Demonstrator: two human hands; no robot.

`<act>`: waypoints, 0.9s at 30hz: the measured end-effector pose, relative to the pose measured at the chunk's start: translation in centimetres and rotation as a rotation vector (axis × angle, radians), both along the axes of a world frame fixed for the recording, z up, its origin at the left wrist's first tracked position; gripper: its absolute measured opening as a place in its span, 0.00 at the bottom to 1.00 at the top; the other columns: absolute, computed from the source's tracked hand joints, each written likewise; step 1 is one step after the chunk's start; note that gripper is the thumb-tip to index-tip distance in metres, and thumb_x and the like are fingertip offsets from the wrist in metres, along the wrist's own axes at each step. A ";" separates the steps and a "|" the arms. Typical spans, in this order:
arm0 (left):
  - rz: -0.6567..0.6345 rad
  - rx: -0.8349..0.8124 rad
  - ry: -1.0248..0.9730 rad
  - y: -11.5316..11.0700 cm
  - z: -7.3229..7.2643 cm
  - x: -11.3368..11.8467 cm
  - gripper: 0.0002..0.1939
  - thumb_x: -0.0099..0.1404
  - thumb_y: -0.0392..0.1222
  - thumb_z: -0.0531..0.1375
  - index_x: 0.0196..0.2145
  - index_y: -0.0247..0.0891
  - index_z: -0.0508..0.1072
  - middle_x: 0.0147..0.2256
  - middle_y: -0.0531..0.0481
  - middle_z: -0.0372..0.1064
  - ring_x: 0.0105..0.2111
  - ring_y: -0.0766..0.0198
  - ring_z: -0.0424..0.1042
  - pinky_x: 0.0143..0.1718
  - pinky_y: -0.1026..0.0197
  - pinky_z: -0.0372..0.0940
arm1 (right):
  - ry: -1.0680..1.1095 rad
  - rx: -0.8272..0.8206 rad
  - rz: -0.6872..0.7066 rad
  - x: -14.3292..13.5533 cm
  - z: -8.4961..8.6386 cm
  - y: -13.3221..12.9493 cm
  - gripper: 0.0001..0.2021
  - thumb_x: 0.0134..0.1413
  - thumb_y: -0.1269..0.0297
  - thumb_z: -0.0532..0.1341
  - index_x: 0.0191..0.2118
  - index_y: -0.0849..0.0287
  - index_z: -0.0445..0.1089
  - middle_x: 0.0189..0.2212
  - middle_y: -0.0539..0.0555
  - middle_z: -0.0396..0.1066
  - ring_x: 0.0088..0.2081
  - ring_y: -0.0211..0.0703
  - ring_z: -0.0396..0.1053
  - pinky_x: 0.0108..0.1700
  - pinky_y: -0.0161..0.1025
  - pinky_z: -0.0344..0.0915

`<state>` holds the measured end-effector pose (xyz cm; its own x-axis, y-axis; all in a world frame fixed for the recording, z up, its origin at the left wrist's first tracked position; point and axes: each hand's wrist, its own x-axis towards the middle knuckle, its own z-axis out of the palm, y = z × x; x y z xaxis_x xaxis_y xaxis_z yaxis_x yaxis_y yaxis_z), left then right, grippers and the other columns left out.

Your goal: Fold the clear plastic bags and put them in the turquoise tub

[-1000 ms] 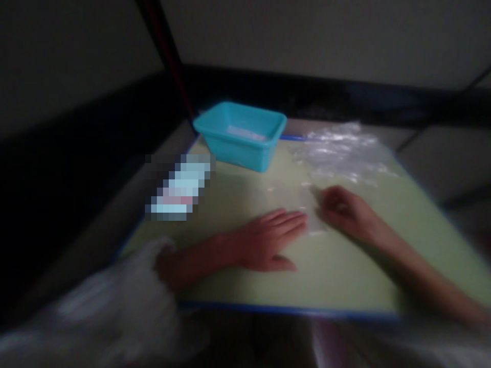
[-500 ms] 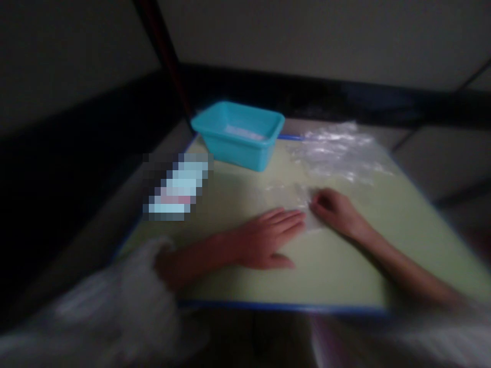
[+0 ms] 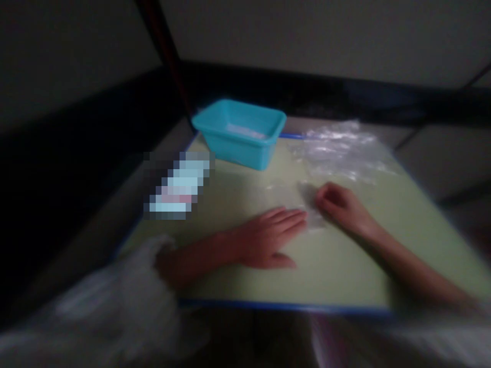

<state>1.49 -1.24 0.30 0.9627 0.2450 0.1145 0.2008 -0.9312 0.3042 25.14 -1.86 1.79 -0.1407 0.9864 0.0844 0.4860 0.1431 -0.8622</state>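
A clear plastic bag lies flat on the pale green table. My left hand rests palm down with its fingers outstretched, the fingertips over the bag's near edge. Just to the right, my right hand is curled, thumb and fingers pressed together at the bag's right side. Whether it grips the bag's edge is too blurred to make out. Farther back on the right lies a heap of clear plastic bags.
A turquoise plastic basin stands at the back left with something whitish inside. Along the left edge lies a pixelated, light-coloured flat object. Blue trim runs round the table edge. Walls rise behind and at the left.
My right hand has shifted slightly to the right and back, away from the left fingertips. My left hand stays flat in nearly the same place.
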 end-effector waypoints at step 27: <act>-0.014 -0.025 -0.080 0.1 -0.5 0.0 0.40 0.65 0.59 0.50 0.63 0.26 0.47 0.64 0.31 0.45 0.65 0.50 0.43 0.64 0.47 0.40 | 0.080 0.013 0.209 -0.5 -0.3 -1.5 0.17 0.57 0.65 0.57 0.50 0.52 0.52 0.35 0.50 0.55 0.31 0.38 0.60 0.27 0.35 0.61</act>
